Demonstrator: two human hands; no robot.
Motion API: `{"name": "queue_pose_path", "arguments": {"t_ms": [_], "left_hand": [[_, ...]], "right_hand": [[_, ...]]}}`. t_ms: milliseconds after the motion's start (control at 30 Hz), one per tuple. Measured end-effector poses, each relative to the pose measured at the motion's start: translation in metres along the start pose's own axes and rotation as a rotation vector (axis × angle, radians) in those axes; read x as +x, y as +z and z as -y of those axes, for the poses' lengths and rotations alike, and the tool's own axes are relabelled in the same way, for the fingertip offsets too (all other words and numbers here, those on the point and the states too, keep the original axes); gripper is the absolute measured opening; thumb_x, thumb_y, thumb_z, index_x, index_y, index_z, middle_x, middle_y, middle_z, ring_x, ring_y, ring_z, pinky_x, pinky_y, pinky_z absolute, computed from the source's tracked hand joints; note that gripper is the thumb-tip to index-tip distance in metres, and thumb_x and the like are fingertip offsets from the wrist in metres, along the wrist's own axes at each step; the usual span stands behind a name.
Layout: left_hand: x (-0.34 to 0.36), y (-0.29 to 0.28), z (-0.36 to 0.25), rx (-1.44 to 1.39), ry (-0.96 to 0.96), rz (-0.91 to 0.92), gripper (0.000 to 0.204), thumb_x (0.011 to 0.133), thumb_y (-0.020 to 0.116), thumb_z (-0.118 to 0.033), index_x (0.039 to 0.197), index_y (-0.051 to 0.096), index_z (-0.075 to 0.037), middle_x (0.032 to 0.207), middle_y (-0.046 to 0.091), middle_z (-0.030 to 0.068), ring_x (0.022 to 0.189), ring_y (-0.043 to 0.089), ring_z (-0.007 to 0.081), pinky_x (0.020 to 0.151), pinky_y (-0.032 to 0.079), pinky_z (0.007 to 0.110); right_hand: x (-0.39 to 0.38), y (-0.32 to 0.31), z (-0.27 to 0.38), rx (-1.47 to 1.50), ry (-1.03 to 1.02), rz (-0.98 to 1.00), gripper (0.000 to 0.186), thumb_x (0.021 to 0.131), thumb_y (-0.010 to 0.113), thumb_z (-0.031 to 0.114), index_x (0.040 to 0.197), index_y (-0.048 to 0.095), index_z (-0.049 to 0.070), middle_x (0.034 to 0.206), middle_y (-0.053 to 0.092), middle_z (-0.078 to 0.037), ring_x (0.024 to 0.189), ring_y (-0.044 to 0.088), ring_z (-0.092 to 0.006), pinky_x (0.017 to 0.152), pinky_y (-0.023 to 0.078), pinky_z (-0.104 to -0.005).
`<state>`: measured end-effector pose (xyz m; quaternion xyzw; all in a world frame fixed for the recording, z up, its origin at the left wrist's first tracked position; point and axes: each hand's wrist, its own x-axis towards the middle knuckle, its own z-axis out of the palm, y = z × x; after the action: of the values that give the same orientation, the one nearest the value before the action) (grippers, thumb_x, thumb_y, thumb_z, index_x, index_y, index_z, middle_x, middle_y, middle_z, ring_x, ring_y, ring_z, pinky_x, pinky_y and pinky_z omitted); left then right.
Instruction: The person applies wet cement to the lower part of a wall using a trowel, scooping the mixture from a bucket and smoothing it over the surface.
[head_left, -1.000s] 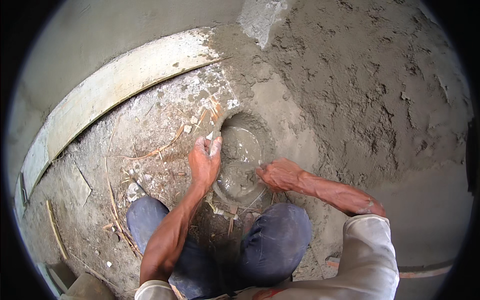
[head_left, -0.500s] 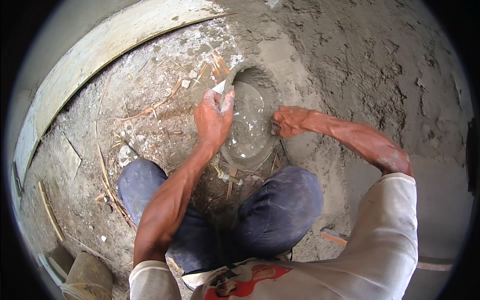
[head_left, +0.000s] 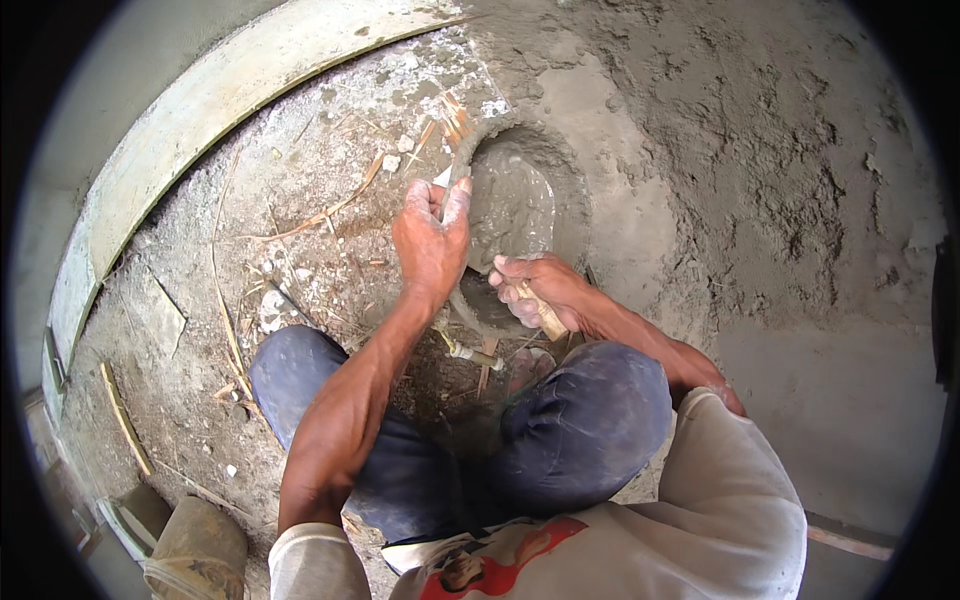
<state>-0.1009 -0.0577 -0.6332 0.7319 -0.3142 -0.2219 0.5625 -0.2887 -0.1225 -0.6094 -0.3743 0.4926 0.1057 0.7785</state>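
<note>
A round mortar tub (head_left: pixel 573 165), its wall caked in grey, lies in front of my knees with wet mortar (head_left: pixel 512 205) inside. My left hand (head_left: pixel 432 235) pinches the tub's left rim between thumb and fingers, where a pale pointed piece shows. At the near side of the tub, my right hand (head_left: pixel 545 290) is closed round the wooden handle of a trowel (head_left: pixel 541 312). The trowel's blade reaches into the tub and is hard to tell from the wet mortar.
Rough grey mortar (head_left: pixel 740 160) covers the ground at the right. Wood splinters (head_left: pixel 455 118) and rubble litter the left side. A valve-like fitting (head_left: pixel 470 352) sits between my knees. A bucket (head_left: pixel 200 545) stands at lower left, and a curved pale board (head_left: pixel 200 120) runs along the far left.
My right hand has come left and nearer from the tub's right rim, and the trowel handle now shows in it. The mortar surface looks stirred. My left hand stays on the rim.
</note>
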Motion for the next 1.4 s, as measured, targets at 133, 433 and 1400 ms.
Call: {"name": "queue_pose_path", "arguments": {"t_ms": [133,433,1400], "left_hand": [[-0.001,-0.001,-0.003,-0.024,-0.014,0.022,0.036,0.104,0.079,-0.03,0.086,0.061,-0.004,0.072,0.059,0.0001,0.067,0.051,0.0095,0.06,0.045,0.033],[-0.002,-0.005,-0.011,0.001,-0.066,0.039,0.039,0.101,0.081,-0.031,0.085,0.062,-0.001,0.068,0.066,0.0124,0.059,0.057,0.021,0.059,0.048,0.044],[-0.016,0.009,-0.01,0.038,0.01,0.042,0.042,0.102,0.08,-0.035,0.084,0.06,-0.003,0.069,0.061,0.007,0.063,0.054,0.0174,0.059,0.046,0.039]], "right_hand": [[0.02,-0.023,-0.025,0.566,-0.025,0.209,0.039,0.117,0.054,0.042,0.121,0.059,0.004,0.08,0.054,0.001,0.051,0.044,-0.0072,0.042,0.037,-0.0292],[-0.089,-0.05,0.015,-0.238,-0.234,-0.234,0.032,0.113,0.062,0.034,0.11,0.065,0.003,0.075,0.065,-0.01,0.051,0.06,-0.0161,0.043,0.049,-0.0329],[-0.003,-0.053,0.021,-1.404,-0.523,-0.321,0.032,0.096,0.073,0.022,0.104,0.074,-0.009,0.088,0.073,-0.035,0.088,0.075,-0.0522,0.078,0.059,-0.0573]]}}
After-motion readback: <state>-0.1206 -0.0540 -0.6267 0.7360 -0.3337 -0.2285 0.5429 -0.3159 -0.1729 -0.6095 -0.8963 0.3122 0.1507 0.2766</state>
